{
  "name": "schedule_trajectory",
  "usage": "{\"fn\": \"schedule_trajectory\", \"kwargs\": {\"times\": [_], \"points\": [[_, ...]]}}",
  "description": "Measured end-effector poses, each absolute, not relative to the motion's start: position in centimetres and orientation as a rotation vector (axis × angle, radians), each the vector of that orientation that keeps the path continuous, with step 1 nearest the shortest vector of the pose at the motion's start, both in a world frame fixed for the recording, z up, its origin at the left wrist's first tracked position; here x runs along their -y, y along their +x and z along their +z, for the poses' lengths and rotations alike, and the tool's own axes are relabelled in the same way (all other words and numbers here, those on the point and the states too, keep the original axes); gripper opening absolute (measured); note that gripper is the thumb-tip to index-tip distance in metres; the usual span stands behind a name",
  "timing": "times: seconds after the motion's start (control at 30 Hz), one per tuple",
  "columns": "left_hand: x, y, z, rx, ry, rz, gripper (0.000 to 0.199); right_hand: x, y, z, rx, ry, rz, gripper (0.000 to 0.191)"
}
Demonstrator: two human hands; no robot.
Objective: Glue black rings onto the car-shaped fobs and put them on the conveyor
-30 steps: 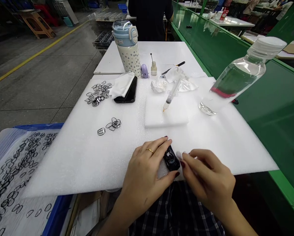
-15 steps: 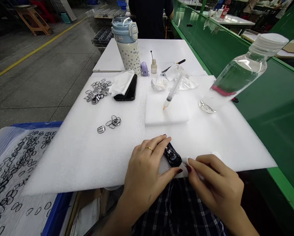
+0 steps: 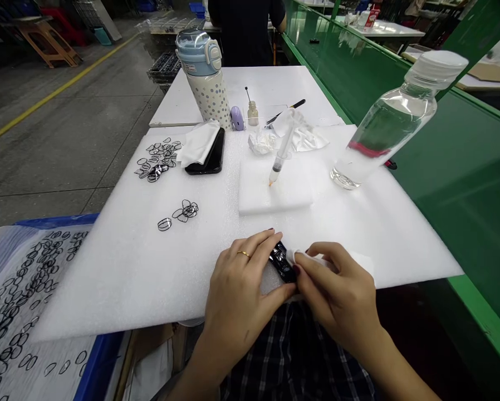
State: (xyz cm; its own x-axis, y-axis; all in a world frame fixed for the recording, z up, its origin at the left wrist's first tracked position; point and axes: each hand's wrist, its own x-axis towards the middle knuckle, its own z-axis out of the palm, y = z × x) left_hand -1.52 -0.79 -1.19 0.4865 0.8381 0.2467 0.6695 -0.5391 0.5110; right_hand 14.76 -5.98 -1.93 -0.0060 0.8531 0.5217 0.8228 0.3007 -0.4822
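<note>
Plastic part here, glossy black and kinda chunky, though fingers cover enough of it that I can't make out its exact shape. It sits at the near edge of the white foam sheet, angled a bit and tucked right between both hands. The left hand has it clamped, with the fingers curled over from the left and the thumb pressed in low, and there's a gold ring on one finger. The right hand comes in from the other side, fingers closed in a pinch on a white wipe, and that wipe is pressed against the end of the part. So the hands are basically together over the part, wrists angled inward, forearms rising from the bottom of the view above a plaid lap. Farther up the foam, a syringe leans with its tip on a foam block, and a clear plastic bottle is off to the right. Over on the left there's a pile of thin black loops, plus a smaller cluster nearer the hands.
</note>
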Motion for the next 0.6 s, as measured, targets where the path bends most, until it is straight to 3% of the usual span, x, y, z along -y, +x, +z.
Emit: {"fn": "schedule_trajectory", "kwargs": {"times": [0.27,0.43,0.6], "points": [[0.8,-1.5,-1.1,-1.294,2.422,0.695,0.068,4.7,19.2,-1.2,1.638,-1.652,-0.119,0.016],[0.9,-1.3,-1.2,-1.33,2.436,0.71,0.068,4.0,21.2,-0.5,1.626,-1.868,-0.422,0.033],[0.9,-1.2,-1.5,-1.361,2.482,0.789,0.067,6.0,17.3,-0.1,1.803,-1.57,-0.173,0.017]]}}
